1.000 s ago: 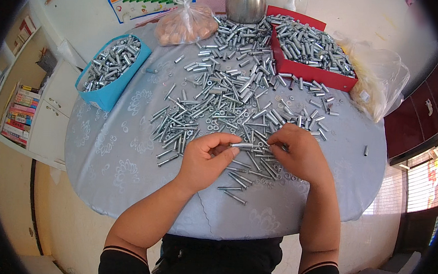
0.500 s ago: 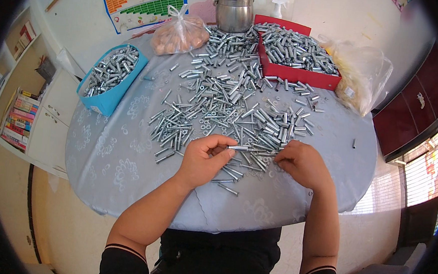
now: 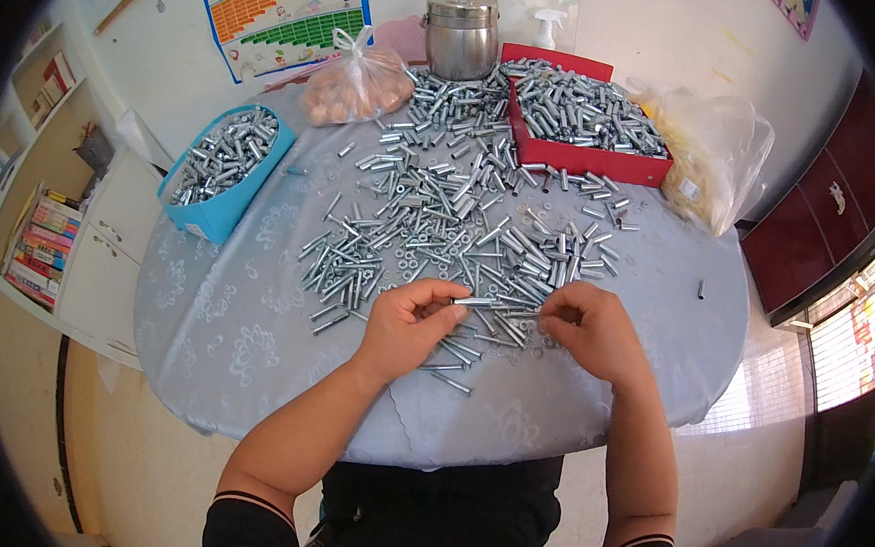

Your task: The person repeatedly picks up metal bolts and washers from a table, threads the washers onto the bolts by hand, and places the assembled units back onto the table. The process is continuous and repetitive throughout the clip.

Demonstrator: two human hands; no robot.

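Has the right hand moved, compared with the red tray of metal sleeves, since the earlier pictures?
Cannot tell. The camera itself shifted. The right hand rests on the scattered metal pieces near the table's front edge, about as far below the red tray as before.

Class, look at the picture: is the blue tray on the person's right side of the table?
No, the blue tray of metal parts sits at the table's left edge; the red tray is on the right.

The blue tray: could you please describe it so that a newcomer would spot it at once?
On the round table, look to the far left edge. The blue tray overhangs it, full of metal sleeves; unlike the red tray at the back, it is blue and stands apart from the loose pile.
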